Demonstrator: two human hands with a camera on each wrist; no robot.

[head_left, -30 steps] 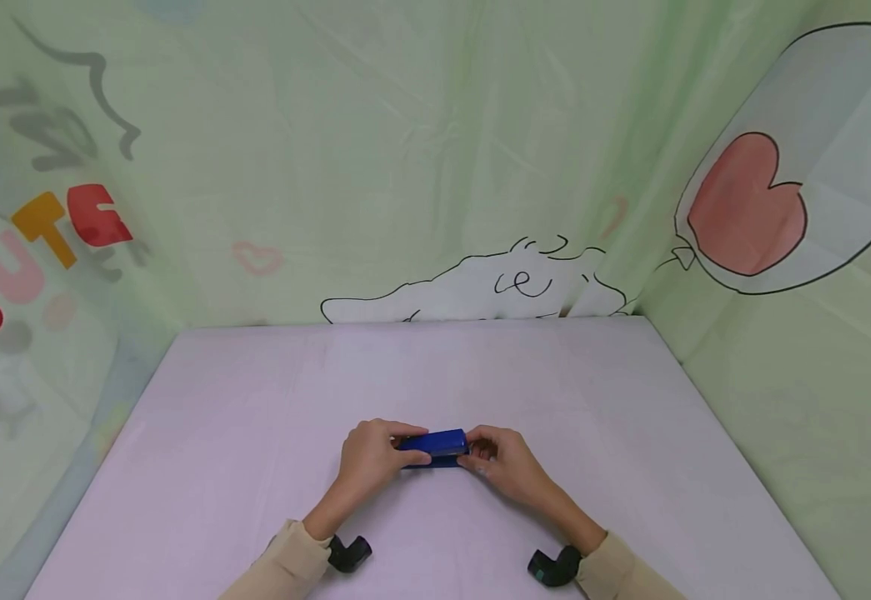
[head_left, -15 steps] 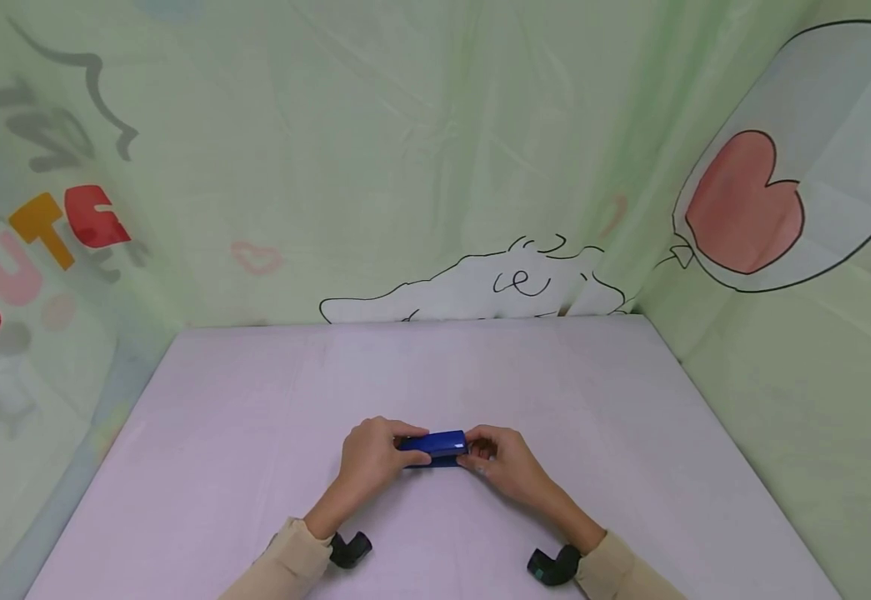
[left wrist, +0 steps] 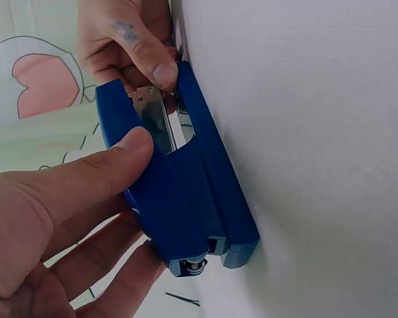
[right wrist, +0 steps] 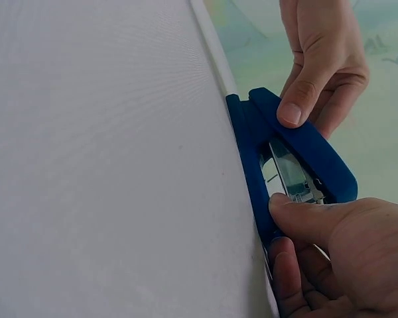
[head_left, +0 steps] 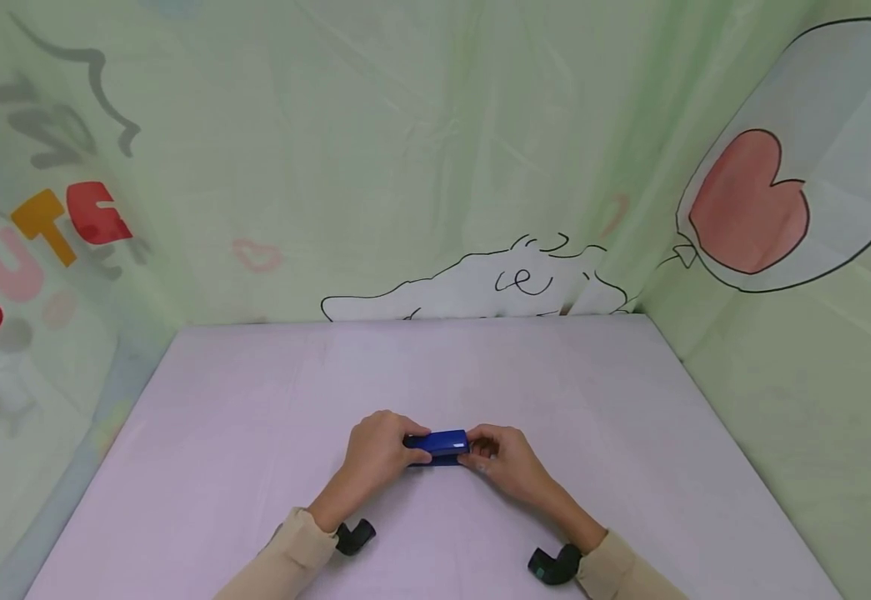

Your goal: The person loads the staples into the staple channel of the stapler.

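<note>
A blue stapler (head_left: 446, 443) stands on the table between both hands, its jaws parted and the metal staple magazine (left wrist: 156, 119) visible inside. My left hand (head_left: 377, 448) grips the upper arm toward the hinge end, with the thumb (left wrist: 136, 142) along one side and the fingers on the other. At the front end, my right hand (head_left: 508, 463) pinches the stapler's base, its thumb (right wrist: 288, 209) near the magazine tip. The right fingertips are partly hidden behind the base in the left wrist view.
A pale lilac table (head_left: 255, 392) lies under the hands. Green printed curtains (head_left: 375, 150) stand at its back and sides. A black wrist camera (head_left: 355, 537) sits at the left cuff, another black camera (head_left: 555, 566) at the right cuff.
My left hand has shifted slightly to the right along the stapler, and its forearm has risen a little. The right hand and the stapler look almost unmoved.
</note>
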